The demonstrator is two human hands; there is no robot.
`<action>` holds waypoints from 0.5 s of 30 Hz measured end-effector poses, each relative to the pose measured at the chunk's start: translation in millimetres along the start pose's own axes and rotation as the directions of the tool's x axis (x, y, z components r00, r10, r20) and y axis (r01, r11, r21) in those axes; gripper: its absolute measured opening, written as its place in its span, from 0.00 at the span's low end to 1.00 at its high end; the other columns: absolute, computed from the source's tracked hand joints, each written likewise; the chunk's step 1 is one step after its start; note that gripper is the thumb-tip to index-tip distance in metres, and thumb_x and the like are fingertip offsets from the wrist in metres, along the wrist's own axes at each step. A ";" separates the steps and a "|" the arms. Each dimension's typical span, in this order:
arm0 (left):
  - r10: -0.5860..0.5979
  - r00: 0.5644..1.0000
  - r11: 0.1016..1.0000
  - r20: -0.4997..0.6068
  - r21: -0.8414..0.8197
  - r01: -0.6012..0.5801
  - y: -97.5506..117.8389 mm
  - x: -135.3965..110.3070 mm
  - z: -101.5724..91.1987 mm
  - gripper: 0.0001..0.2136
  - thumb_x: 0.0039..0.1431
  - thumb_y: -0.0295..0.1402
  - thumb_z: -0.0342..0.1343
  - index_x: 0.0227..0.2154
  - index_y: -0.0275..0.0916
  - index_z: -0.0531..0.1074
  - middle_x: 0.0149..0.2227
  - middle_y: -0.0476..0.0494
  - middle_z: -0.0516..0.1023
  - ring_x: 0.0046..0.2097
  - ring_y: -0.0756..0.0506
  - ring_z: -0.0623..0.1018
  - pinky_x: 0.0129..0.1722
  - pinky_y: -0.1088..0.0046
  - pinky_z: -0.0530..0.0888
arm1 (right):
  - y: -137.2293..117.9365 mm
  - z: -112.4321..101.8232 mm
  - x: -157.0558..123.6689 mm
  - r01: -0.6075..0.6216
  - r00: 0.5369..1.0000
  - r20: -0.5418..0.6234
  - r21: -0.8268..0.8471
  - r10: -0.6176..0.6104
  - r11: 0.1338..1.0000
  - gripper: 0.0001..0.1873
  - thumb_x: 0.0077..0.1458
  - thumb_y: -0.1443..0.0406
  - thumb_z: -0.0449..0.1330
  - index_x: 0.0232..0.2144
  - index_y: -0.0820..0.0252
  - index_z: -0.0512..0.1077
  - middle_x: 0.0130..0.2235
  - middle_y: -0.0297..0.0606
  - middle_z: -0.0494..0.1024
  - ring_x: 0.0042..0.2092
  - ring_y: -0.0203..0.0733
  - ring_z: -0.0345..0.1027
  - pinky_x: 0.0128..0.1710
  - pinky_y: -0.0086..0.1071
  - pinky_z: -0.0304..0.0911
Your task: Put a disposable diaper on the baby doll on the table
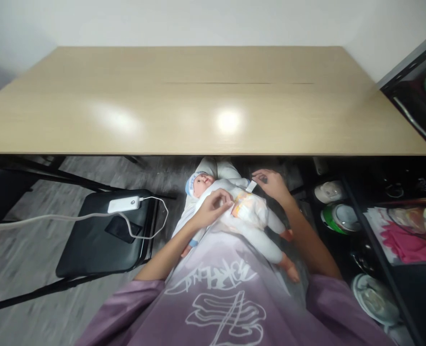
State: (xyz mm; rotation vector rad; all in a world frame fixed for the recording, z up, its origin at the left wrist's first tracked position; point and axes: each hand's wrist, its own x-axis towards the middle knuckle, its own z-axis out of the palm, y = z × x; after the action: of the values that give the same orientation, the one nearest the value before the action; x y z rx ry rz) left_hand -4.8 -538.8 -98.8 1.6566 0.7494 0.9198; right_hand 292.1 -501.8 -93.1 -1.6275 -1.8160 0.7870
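A baby doll (234, 216) in white clothes and a blue cap lies on my lap, head toward the table, on a white cloth. It wears a printed diaper (249, 207) around its middle. My left hand (213, 207) pinches the diaper's edge at the doll's chest. My right hand (272, 184) is closed on a white diaper tab (252, 186) at the doll's far side.
A long beige table (198, 101) stretches in front of me. A black folding chair (101, 235) at my left carries a white power bank (124, 204) with a cable and a dark phone. Black shelves (386, 230) on my right hold bowls, lids and pink cloth.
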 end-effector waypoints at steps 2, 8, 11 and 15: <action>-0.115 0.993 0.979 0.018 -0.166 0.116 -5.5 -10.1 -6.0 0.20 0.73 0.52 0.66 0.40 0.39 0.73 0.36 0.45 0.81 0.36 0.47 0.79 0.41 0.69 0.74 | -1.4 -1.5 6.5 0.077 0.996 -0.040 -0.046 -0.079 0.996 0.14 0.69 0.58 0.63 0.47 0.57 0.86 0.45 0.45 0.89 0.50 0.53 0.82 0.58 0.48 0.75; -0.196 0.974 0.967 -0.112 -0.187 0.173 -10.3 -28.5 -13.4 0.19 0.76 0.53 0.60 0.45 0.40 0.73 0.29 0.50 0.78 0.31 0.48 0.78 0.38 0.71 0.74 | -45.6 14.6 -4.3 0.374 0.822 0.398 0.165 -0.408 0.913 0.22 0.78 0.54 0.58 0.66 0.51 0.79 0.71 0.43 0.76 0.71 0.51 0.70 0.74 0.46 0.65; -0.032 0.985 0.980 -0.170 0.190 0.065 -2.5 -26.5 -10.4 0.16 0.77 0.45 0.61 0.57 0.42 0.77 0.56 0.38 0.83 0.58 0.40 0.80 0.63 0.58 0.72 | -55.1 5.2 -21.0 0.397 0.807 0.423 0.129 -0.412 0.909 0.23 0.79 0.53 0.55 0.63 0.56 0.80 0.64 0.47 0.79 0.66 0.51 0.73 0.72 0.47 0.66; -0.004 1.000 0.797 0.007 0.604 -0.001 14.2 -4.8 -8.3 0.15 0.79 0.44 0.55 0.51 0.41 0.82 0.52 0.38 0.84 0.54 0.36 0.79 0.62 0.53 0.70 | -37.1 -37.7 -56.0 0.241 0.861 0.442 0.084 -0.253 0.967 0.27 0.78 0.46 0.54 0.43 0.59 0.82 0.41 0.41 0.83 0.45 0.47 0.77 0.53 0.40 0.71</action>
State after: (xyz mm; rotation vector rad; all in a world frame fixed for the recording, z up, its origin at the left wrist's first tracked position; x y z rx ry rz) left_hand -14.0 -542.4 -84.8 2.2138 1.1211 0.7014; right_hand 301.2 -558.7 -42.0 -1.2212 -2.2663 1.1311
